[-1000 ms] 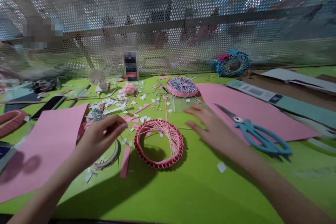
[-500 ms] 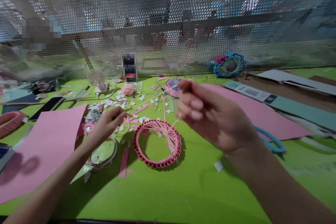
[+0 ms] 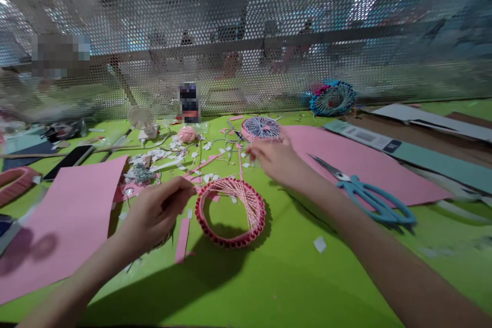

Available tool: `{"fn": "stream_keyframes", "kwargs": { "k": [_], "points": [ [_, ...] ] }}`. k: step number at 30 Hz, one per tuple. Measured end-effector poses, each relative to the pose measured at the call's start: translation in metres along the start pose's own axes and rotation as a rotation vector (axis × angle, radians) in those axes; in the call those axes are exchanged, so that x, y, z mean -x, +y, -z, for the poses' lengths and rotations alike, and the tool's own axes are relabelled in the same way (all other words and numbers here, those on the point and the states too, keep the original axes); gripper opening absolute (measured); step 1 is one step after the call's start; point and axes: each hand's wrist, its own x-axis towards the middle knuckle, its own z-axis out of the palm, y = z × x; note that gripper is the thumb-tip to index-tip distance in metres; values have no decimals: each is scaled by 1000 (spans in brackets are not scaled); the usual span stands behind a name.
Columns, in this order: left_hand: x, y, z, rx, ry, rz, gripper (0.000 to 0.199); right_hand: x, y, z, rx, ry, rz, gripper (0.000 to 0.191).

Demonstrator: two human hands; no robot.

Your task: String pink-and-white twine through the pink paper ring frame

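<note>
A pink ring [image 3: 262, 218] with a scalloped red-pink edge lies on the green table, strung with pale pink yarn [image 3: 246, 196] fanned across its upper right. At its left rim, my left hand [image 3: 163, 212] is closed with fingertips together; whether they grip the rim is hidden. Beyond the ring, my right hand [image 3: 274, 160] is closed in a pinch, palm down. A pale strand ran towards it a moment ago; its fingertips hide most of it now. Just behind that hand sits a pink disc strung with blue-grey yarn [image 3: 261, 127].
Blue-handled scissors [image 3: 369, 197] rest partly on pink sheet [image 3: 388, 169] at right. Another pink sheet [image 3: 77, 205] lies left, near a phone [image 3: 71, 160]. Paper scraps, a pink yarn ball [image 3: 186, 135] and a small fan [image 3: 141, 118] stand behind. A blue woven ring [image 3: 332, 98] leans on the mesh.
My right hand has swung away from me and lowered, uncovering the scissors and the blue-grey disc. My left hand has come nearer and right, to the ring's left rim, covering the small hoop.
</note>
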Motion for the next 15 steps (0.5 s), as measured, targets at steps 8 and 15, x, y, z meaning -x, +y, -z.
{"fn": "stream_keyframes", "kwargs": {
  "k": [8,15],
  "points": [
    [-28,-11,-20,8,-84,10,16,44,-51,2,-1004,-492,108,34],
    [-6,12,-35,-43,-198,-224,20,18,-28,-1,-275,402,105,24]
  ]
}}
